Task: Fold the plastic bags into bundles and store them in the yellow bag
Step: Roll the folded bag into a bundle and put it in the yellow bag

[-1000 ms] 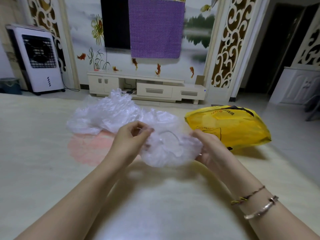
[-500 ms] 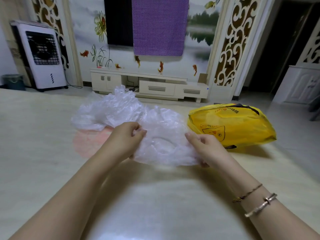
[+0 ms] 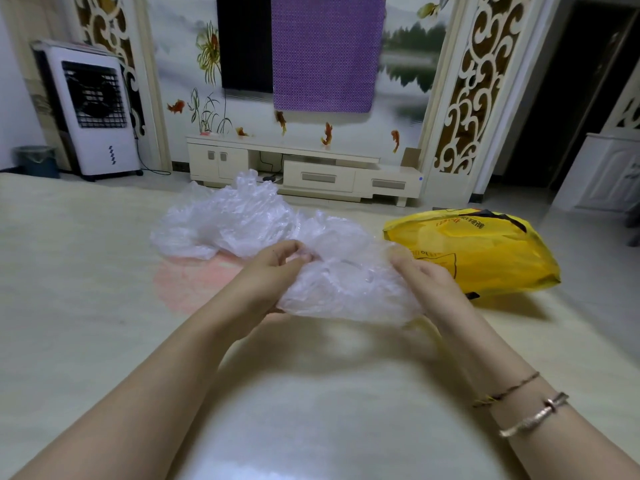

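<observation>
i've got one clear plastic bag (image 3: 346, 282) up off the table (image 3: 311, 427) in the middle of the frame, stretched between my two hands. my left hand (image 3: 273, 271) pinches its left edge, thumb and fingertips curled together on a gathered bit of film. my right hand (image 3: 427, 278) holds the right edge, fingers bent round the plastic, though the film hides how tightly they close. the bag is crumpled and loose, not flat and not yet rolled or knotted, so as i judge it i'm only at the start of folding this one.

behind it, up and to the left of centre, a heap of clear bags (image 3: 225, 220) lies on the table, just as rumpled; none of that looks folded. i can't count how many are in it. to the right of centre sits the yellow bag (image 3: 485, 251), lying on its side and puffed out, just beside my right hand. i can't see its mouth or tell what is inside, so i can't say whether any bundles are stored yet.

so most of the job seems left: smooth and fold this bag into a bundle, tuck it into the yellow one, then work through the heap.
</observation>
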Available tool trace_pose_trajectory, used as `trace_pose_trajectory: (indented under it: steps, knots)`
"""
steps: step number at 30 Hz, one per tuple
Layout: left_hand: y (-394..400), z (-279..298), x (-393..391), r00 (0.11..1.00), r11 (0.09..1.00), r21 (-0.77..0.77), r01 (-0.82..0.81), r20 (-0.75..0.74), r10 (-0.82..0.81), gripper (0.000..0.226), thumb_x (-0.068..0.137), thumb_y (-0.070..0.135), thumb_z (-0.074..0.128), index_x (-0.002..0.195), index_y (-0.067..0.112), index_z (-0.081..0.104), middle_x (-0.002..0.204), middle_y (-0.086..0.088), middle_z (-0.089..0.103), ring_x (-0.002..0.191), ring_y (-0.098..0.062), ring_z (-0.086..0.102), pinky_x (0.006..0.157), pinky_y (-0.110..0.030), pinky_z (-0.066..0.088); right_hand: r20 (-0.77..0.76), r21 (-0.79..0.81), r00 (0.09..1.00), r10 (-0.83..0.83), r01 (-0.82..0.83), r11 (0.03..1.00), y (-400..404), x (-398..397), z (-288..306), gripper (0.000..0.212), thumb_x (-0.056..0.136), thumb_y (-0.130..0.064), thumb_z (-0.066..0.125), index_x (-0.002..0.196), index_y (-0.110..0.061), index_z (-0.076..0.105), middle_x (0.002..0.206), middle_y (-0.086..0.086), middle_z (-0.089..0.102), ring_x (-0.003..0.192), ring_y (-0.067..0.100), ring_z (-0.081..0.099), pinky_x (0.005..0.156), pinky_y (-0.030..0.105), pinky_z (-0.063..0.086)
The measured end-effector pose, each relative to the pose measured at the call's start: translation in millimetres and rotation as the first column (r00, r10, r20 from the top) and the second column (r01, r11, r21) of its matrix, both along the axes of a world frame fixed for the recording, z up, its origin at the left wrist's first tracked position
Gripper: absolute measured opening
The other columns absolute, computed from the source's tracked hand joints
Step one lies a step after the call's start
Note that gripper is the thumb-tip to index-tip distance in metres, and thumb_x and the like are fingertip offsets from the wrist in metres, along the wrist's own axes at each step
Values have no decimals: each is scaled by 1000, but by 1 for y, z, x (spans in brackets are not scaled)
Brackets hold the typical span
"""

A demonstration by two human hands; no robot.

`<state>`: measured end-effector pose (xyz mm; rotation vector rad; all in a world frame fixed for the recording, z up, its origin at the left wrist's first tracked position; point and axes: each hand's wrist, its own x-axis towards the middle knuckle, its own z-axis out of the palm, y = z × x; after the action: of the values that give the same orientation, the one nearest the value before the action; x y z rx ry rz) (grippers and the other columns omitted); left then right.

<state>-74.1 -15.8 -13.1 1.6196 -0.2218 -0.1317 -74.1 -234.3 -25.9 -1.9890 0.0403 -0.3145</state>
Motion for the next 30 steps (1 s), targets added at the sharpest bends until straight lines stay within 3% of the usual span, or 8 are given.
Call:
trace_pose_trajectory:
  steps: [3, 6, 10, 12, 15, 19, 24, 30]
  knots:
    - [-2, -6, 4, 995, 974, 210, -81, 66, 68, 19, 101, 22, 47, 91, 18, 63, 73, -6, 52, 55, -16, 46, 42, -16, 35, -107, 122, 994, -14, 27, 992, -8, -3, -2, 27, 95, -23, 57, 78, -1, 60, 61, 8, 57, 55, 16, 54, 53, 24, 45]
    - [-3, -15, 4, 972, 794, 578, -186, 225, 63, 16, 98, 29, 51, 93, 15, 57, 63, -2, 51, 44, -13, 44, 37, -18, 35, -115, -164, 992, -46, 26, 986, -15, -5, -3, 29, 93, -21, 58, 67, -9, 52, 39, -7, 40, 35, 6, 38, 38, 16, 29]
    - [0, -17, 1, 948, 638, 724, -261, 319, 27, 23, 89, 49, 58, 92, 26, 54, 75, 9, 58, 63, -6, 54, 58, -28, 43, -154, -533, 983, -96, -1, 846, -16, -8, -9, 26, 89, -28, 59, 71, -12, 48, 63, 7, 48, 57, 20, 45, 51, 28, 31]
    - [6, -13, 1, 937, 595, 748, -296, 348, 28, 32, 82, 57, 61, 96, 30, 52, 87, 12, 58, 75, -4, 57, 70, -30, 48, -161, -556, 982, -99, -7, 831, -17, -10, -6, 26, 89, -33, 56, 79, -10, 50, 74, 7, 59, 68, 24, 55, 57, 32, 36]
    - [8, -5, 1, 925, 733, 627, -264, 379, 10, 35, 78, 47, 71, 101, 29, 54, 99, 10, 52, 86, -3, 53, 73, -24, 46, -197, -545, 978, -69, -51, 837, -20, -16, 4, 28, 89, -41, 59, 101, -18, 48, 94, 1, 60, 81, 16, 57, 62, 31, 42]
    - [-1, 3, -7, 885, 883, 455, -115, 451, -118, 16, 77, 22, 77, 84, 25, 63, 82, 10, 56, 64, -2, 48, 59, -13, 38, 4, -609, 1000, 26, -18, 793, -24, -18, 9, 27, 85, -28, 64, 104, -22, 46, 109, -4, 44, 102, 14, 40, 77, 28, 35]
    - [-2, -2, -10, 891, 817, 572, 75, 330, -312, 13, 75, 21, 79, 80, 22, 67, 72, 7, 62, 61, -4, 52, 59, -19, 44, -53, -426, 904, 424, -404, 809, -19, -31, 21, 21, 80, -22, 74, 93, -29, 59, 93, -11, 61, 82, 0, 55, 65, 13, 42]
    - [-1, -6, -13, 936, 646, 745, 166, 87, -341, 49, 63, 51, 85, 89, 23, 54, 78, 12, 54, 64, -3, 47, 59, -18, 41, -334, -563, 842, 423, -539, 627, -17, -38, 15, 53, 73, -33, 78, 116, -39, 48, 114, -23, 49, 107, -7, 47, 86, 12, 44]
